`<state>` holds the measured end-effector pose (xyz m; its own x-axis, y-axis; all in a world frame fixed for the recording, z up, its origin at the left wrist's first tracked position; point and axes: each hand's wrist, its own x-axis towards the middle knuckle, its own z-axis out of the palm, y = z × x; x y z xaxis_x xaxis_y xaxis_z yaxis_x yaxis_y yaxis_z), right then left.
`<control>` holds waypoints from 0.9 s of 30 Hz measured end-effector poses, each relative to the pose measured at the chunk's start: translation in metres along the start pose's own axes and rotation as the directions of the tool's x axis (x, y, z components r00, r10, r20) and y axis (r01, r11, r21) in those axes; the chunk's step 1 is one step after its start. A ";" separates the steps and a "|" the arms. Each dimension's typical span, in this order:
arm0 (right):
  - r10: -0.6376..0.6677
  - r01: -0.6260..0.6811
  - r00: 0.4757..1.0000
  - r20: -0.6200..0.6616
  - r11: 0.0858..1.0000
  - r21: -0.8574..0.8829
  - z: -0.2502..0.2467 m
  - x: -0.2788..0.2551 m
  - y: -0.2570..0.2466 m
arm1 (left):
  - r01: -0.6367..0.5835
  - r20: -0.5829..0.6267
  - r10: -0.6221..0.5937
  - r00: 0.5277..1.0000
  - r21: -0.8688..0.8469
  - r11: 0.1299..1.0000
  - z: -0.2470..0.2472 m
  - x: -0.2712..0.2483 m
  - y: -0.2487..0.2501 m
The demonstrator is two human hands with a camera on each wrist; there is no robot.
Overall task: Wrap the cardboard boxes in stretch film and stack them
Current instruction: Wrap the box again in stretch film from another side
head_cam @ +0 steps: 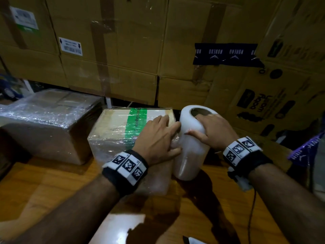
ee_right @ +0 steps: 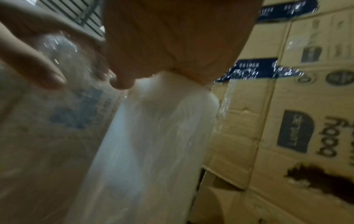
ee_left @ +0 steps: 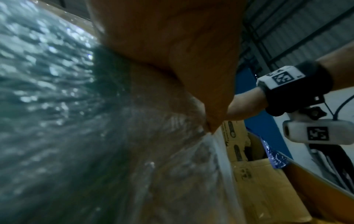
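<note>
Stacked cardboard cartons (head_cam: pixel 112 50) fill the upper half of the head view, some bound with dark printed tape (head_cam: pixel 225 53). Below them, a glossy wooden surface (head_cam: pixel 44 187) carries two film-covered boxes. At left centre, a wrapped box (head_cam: pixel 45 120) is seen standing apart. At frame centre, a smaller box with a green tape band (head_cam: pixel 114 131) is shown partly sheathed in stretch film. The left hand (head_cam: pixel 158 138) is laid flat on the top right corner of this box, fingers extended and spread, pressing the film down. Just beside the box's right edge, a white stretch film roll (head_cam: pixel 191 147) is held upright on the surface. The right hand (head_cam: pixel 212 132) is clamped on the roll's upper end, fingers reaching into the core opening and thumb pressed on the outer wall. A marker-printed wristband (head_cam: pixel 125 166) is worn on each wrist.
</note>
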<state>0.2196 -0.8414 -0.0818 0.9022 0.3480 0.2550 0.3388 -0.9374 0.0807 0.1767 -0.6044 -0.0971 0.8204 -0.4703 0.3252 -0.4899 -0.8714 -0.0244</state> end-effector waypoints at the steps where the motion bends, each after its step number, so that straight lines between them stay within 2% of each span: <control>1: 0.011 -0.011 1.000 -0.019 1.000 0.001 0.001 0.001 -0.004 | -0.005 -0.006 0.005 1.000 -0.021 1.000 -0.003 -0.003 -0.003; 5: -0.049 0.059 0.997 -0.066 0.987 0.152 0.003 -0.005 0.001 | 0.082 -0.024 -0.086 0.996 -0.132 0.988 -0.008 -0.011 -0.003; 8: -0.101 0.104 0.994 -0.027 0.983 0.151 0.001 -0.016 0.016 | 0.143 0.045 -0.141 0.989 -0.042 0.989 -0.011 -0.017 0.002; 10: -0.109 0.110 0.994 -0.030 0.993 0.031 0.000 -0.018 0.017 | 0.107 0.073 -0.105 0.992 -0.034 0.994 -0.017 -0.021 0.003; 12: -0.031 0.029 0.999 -0.034 0.997 -0.072 0.000 -0.011 0.010 | 0.057 0.109 -0.050 0.993 -0.064 0.996 -0.024 -0.024 -0.002; 14: 0.074 -0.077 0.996 -0.043 0.993 -0.089 -0.001 -0.002 0.003 | 0.042 0.154 -0.026 0.988 -0.103 0.994 -0.031 -0.031 -0.010; 15: 0.084 -0.087 0.995 -0.044 0.994 -0.061 0.000 0.000 0.002 | 0.050 0.171 -0.029 0.985 -0.122 0.991 -0.034 -0.036 -0.014; 18: -0.039 0.045 0.996 -0.075 0.996 0.078 0.005 -0.006 0.014 | 0.097 0.160 -0.072 0.985 -0.154 0.983 -0.033 -0.051 -0.020; 20: -0.104 0.109 0.992 -0.068 0.991 0.076 0.007 -0.012 0.022 | 0.123 0.124 -0.106 0.987 -0.137 0.983 -0.030 -0.058 -0.020; 24: -0.070 0.065 0.991 -0.111 0.997 -0.051 0.007 -0.009 0.013 | 0.059 0.147 -0.030 0.989 -0.195 0.979 -0.037 -0.067 -0.029; 27: -0.006 -0.002 0.986 -0.164 0.999 -0.045 0.006 0.001 -0.010 | 0.027 0.210 0.034 0.977 -0.281 0.959 -0.051 -0.075 -0.050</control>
<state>0.2186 -0.8313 -0.0884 0.8441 0.3462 0.4094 0.3246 -0.9377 0.1238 0.1246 -0.5184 -0.0725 0.8470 -0.5183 0.1180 -0.5305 -0.8098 0.2508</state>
